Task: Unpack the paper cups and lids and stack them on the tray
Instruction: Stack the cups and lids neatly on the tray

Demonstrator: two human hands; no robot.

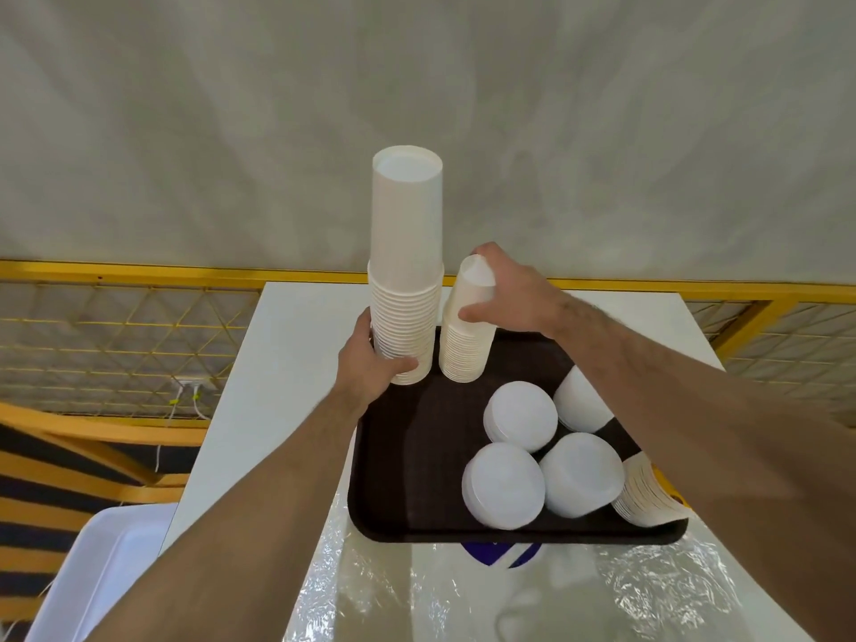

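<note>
left hand (370,363) wraps the base of the tall cup stack (406,266), fingers curled round it, at the tray's (417,456) far-left corner. right hand (512,289) pinches the short cup stack (465,335) beside it. lid stacks (521,417) sit near-right. tall one looks tippy: grip low, keep it plumb, let go slowly.

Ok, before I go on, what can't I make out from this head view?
- Tall cup stack: its base is hidden by the left hand, so whether it rests on the tray is unclear.
- Back lid stack: partly hidden by the right forearm.
- Ribbed stack at the tray's right corner: mostly covered by that forearm.
- Blue print under the plastic wrap: cut off by the tray edge, unreadable.
</note>
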